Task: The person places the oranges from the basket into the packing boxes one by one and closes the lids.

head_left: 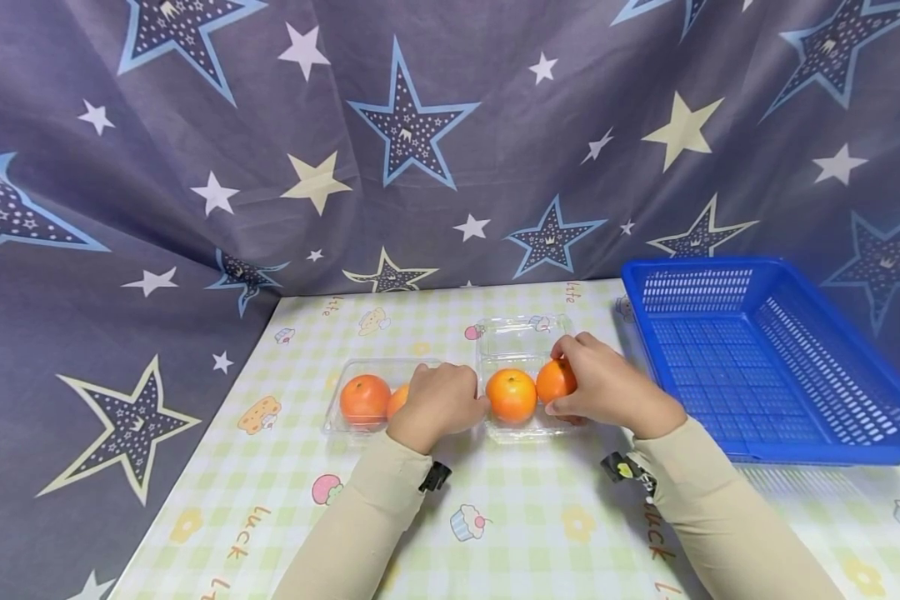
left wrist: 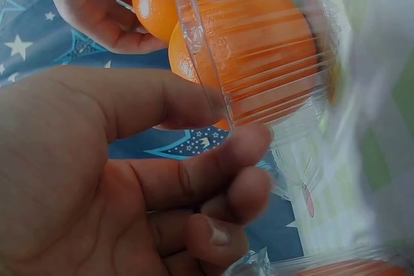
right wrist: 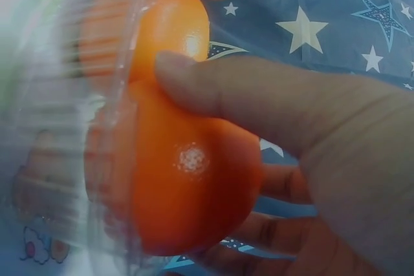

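A clear plastic clamshell box with its lid folded back stands on the table between my hands, holding two oranges side by side. My left hand pinches the box's left rim between thumb and index finger, beside the left orange. At the box's right end, my right hand grips the other orange, thumb on the near side and fingers round the far side. That orange sits partly inside the box and touches its neighbour. Left of my left hand, a second clear box contains an orange and another partly hidden one.
A blue plastic basket with perforated walls stands at the right of the table, close to my right forearm. The table wears a checked, patterned cloth. A dark curtain with stars hangs behind and at the left.
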A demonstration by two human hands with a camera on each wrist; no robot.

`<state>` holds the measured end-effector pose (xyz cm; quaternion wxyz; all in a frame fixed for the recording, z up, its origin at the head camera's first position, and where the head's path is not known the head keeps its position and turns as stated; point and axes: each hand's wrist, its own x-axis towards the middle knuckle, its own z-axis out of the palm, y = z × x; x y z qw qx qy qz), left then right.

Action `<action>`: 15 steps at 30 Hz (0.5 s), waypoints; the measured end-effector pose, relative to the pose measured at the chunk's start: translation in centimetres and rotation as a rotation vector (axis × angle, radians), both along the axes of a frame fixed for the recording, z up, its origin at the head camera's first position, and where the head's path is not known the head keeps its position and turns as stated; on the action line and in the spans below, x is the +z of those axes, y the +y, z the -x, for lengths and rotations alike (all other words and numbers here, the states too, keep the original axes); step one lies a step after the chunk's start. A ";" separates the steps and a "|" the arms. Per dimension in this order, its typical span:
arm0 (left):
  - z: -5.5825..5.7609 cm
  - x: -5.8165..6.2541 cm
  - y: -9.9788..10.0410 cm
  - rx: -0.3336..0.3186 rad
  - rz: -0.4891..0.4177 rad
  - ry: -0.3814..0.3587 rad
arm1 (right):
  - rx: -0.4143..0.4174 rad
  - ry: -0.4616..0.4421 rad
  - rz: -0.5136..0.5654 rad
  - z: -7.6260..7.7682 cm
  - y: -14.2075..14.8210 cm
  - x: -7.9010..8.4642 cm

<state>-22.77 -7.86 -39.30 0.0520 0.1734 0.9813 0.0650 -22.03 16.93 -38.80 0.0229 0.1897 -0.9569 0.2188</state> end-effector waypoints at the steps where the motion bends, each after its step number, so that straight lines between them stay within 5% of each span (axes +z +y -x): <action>1: 0.0 0.0 0.0 0.002 0.001 0.002 | -0.002 -0.001 0.000 0.0 0.0 0.0; 15: 0.0 0.2 0.1 0.018 0.011 -0.004 | 0.001 -0.007 -0.034 -0.1 -0.3 -0.5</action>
